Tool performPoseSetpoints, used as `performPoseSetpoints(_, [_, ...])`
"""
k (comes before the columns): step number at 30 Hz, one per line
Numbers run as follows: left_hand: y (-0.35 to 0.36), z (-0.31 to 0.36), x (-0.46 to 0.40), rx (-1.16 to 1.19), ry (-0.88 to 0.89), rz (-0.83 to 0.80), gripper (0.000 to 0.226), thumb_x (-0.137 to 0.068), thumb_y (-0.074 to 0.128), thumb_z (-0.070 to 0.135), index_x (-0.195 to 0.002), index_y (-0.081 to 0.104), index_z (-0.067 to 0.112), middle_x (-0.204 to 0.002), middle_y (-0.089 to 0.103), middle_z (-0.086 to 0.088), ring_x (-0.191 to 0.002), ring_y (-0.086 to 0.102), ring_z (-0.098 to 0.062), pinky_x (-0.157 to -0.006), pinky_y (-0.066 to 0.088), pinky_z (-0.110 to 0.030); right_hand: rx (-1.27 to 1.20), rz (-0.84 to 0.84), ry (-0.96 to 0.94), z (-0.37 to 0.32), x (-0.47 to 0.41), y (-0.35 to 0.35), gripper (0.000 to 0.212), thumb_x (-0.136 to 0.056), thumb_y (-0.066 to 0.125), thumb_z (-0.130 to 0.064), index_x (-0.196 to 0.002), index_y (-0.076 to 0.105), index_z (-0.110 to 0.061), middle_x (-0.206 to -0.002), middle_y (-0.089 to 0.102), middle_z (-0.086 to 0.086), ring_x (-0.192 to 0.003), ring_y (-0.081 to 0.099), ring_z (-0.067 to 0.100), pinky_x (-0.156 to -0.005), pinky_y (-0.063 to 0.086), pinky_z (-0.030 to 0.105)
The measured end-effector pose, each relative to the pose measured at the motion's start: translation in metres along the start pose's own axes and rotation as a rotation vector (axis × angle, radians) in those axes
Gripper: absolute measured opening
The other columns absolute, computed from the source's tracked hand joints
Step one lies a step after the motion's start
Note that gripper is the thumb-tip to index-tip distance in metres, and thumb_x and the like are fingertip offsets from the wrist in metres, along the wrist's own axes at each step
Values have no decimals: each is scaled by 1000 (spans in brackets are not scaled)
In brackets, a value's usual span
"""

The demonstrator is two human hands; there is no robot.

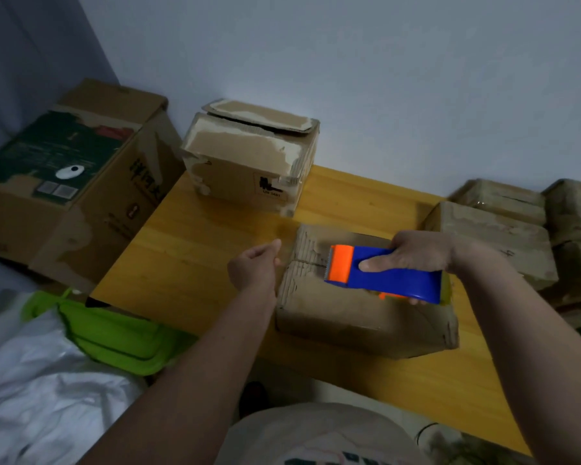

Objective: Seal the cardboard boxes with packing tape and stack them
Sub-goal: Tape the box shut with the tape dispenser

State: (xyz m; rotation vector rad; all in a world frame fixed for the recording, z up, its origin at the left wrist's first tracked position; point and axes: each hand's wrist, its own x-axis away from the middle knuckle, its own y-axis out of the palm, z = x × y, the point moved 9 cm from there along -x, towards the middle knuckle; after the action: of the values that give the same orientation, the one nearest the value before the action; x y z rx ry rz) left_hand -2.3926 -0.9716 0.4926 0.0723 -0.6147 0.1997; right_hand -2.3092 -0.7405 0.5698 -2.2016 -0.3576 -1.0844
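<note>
Two hands at work over one worn cardboard box, taken here as landmark, lying on a yellow wooden table.

Head view:
- Right hand, above the box top: fingers and thumb curled round a blue plastic tape dispenser, its orange toothed end over the flap seam, likely to lay tape along it.
- Left hand, at the box's left edge: fingers loosely curled, thumb and forefinger apparently pinching a clear tape end, probably to anchor it; blurred, uncertain.
- Unsealed box, beyond the landmark: flaps lifted, surface torn.
- Stacked boxes, right of it: glossy, seemingly taped.
- Large printed carton, far left.
</note>
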Motion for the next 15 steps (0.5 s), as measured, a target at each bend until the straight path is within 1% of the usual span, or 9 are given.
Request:
performPoseSetpoints(3, [-4, -6, -7, -13, -3, 16, 9, -83, 75, 13, -83, 67, 16, -82, 67, 1, -79, 65, -11, -71, 55, -22, 47, -21, 37, -8, -9, 1, 73, -63, 68, -63, -99, 65, 1, -81, 74, 14, -65, 70, 27, -65, 57, 35])
performPoseSetpoints(4, [-5, -7, -9, -14, -7, 20, 9, -83, 75, 14, -83, 66, 16, -82, 67, 1, -78, 65, -11, -73, 55, -23, 67, -22, 50, -10, -12, 1, 72, -64, 68, -62, -97, 65, 1, -80, 73, 15, -63, 70, 27, -63, 57, 34])
performPoseSetpoints(6, [-6, -10, -13, -15, -15, 25, 9, -83, 75, 14, -83, 66, 17, -82, 67, 1, -78, 65, -10, -76, 55, -24, 94, -2, 75, -14, -16, -1, 60, -72, 67, -59, -88, 65, -1, -69, 72, 13, -57, 68, 23, -59, 55, 30])
performPoseSetpoints(7, [-6, -11, -15, -15, -18, 23, 10, -83, 75, 15, -82, 66, 17, -81, 67, 1, -78, 65, -10, -76, 55, -25, 103, 8, 88, -16, -18, -2, 56, -75, 66, -58, -86, 65, -3, -66, 71, 11, -55, 67, 22, -60, 55, 29])
performPoseSetpoints(9, [-4, -14, -19, -17, -28, 13, 9, -83, 75, 16, -84, 66, 16, -82, 67, 1, -77, 64, -9, -70, 52, -21, 128, 15, 114, -17, -23, -3, 57, -76, 66, -60, -89, 65, -4, -70, 72, 13, -58, 68, 22, -67, 56, 32])
performPoseSetpoints(11, [-3, -19, -21, -36, -46, 13, 10, -84, 75, 18, -89, 67, 14, -81, 66, 4, -75, 63, -7, -58, 45, -15, 161, 17, 141, -16, -29, -2, 61, -74, 66, -62, -92, 66, -4, -74, 73, 13, -62, 70, 24, -74, 57, 33])
performPoseSetpoints(13, [-4, -26, -25, -57, -69, 19, 12, -84, 75, 19, -92, 67, 14, -81, 65, 6, -72, 62, -4, -52, 39, -14, 178, 31, 159, -16, -35, -2, 59, -75, 66, -62, -90, 65, -5, -67, 72, 10, -60, 70, 24, -73, 56, 33])
performPoseSetpoints(15, [-3, -31, -28, -93, -85, 10, 11, -84, 74, 20, -90, 66, 16, -80, 64, 7, -70, 61, -2, -50, 39, -14, 183, 34, 173, -16, -37, -1, 57, -76, 66, -61, -90, 65, -6, -63, 71, 8, -58, 69, 24, -71, 56, 32])
